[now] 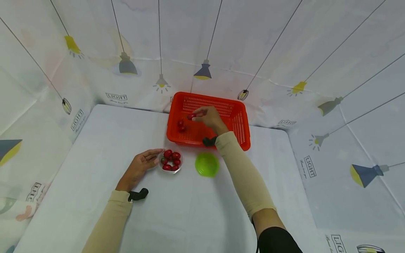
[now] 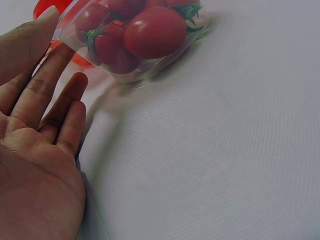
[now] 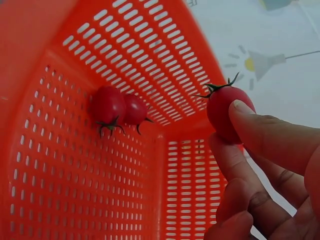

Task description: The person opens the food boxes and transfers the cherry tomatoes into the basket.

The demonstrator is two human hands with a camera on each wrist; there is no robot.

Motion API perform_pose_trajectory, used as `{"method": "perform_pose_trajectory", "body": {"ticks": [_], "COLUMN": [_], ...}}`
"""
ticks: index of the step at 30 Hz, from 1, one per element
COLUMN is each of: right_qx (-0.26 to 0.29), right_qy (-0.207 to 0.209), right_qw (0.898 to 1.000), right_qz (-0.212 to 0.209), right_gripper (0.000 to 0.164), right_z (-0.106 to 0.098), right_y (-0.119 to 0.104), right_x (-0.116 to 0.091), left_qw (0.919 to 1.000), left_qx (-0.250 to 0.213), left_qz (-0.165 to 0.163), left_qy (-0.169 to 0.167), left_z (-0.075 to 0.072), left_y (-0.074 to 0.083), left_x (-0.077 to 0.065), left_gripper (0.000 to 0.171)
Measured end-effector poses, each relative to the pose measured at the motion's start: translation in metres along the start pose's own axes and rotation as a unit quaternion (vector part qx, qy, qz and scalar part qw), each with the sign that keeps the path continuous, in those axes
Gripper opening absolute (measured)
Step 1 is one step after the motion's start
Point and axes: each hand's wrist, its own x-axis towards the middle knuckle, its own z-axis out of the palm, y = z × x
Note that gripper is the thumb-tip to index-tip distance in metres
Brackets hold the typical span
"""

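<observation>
My right hand (image 1: 209, 117) pinches a cherry tomato (image 3: 227, 112) with a green stem between thumb and fingers, over the red plastic basket (image 1: 190, 95). Inside that basket lie two more tomatoes (image 3: 108, 106), side by side near its left end. On the table, my left hand (image 1: 139, 168) is beside a small clear container (image 1: 172, 172) holding several tomatoes (image 2: 156, 33). Its fairly straight fingers and thumb touch the container's left side, as the left wrist view shows.
A bright green bowl (image 1: 207, 164) stands on the white table (image 1: 177, 211), right of the clear container and in front of the basket. The slotted basket sits at the table's back edge, close to the printed wall cloth (image 1: 177, 35).
</observation>
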Motion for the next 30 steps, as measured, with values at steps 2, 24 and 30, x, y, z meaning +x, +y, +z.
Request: {"method": "perform_pose_trajectory", "body": {"ticks": [2,24,30], "right_qx": [0.003,-0.083,-0.108], "right_qy": [-0.006,-0.018,-0.026], "right_qw": [1.0,0.995,0.992], "right_qz": [0.002,0.055,0.063], "right_gripper": [0.026,0.022,0.025], "right_z": [0.0,0.004,0.004], "right_y": [0.001,0.025,0.03], "right_x": [0.005,0.052,0.056], "left_qw": [1.0,1.0,0.9999], "left_qx": [0.002,-0.007,-0.011], "left_qz": [-0.003,-0.005,-0.009], "left_qy": [0.001,0.004,0.003], "left_z": [0.0,0.0,0.004], "left_y": [0.0,0.002,-0.002], "left_x": [0.0,0.0,-0.001], "left_gripper": [0.049,0.05,0.049]}}
